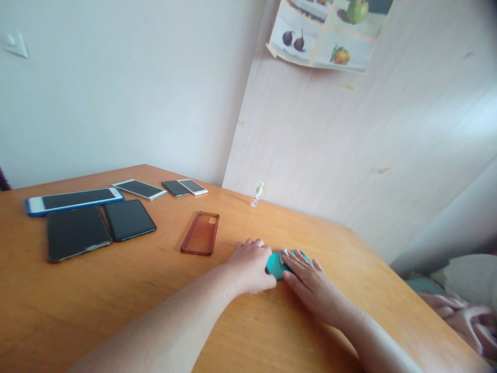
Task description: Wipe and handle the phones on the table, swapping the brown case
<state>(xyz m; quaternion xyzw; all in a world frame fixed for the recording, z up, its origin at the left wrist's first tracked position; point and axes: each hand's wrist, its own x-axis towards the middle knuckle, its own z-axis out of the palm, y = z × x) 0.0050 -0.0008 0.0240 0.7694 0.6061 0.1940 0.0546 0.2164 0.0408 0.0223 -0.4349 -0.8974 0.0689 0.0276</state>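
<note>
A teal phone, its back turned up, lies on the wooden table in front of me. My left hand grips its left end, thumb on the near edge and fingers curled at the far edge. On the phone's back is a small white wipe, pressed down under the fingers of my right hand. That hand covers the phone's right part. To the left of my hands, apart from them, lies a translucent reddish-brown phone case.
Several phones and tablets lie at the left: a blue-cased tablet, a dark tablet, a black device, a white phone. A small clear bottle stands near the back edge. Cloth lies beyond the right edge.
</note>
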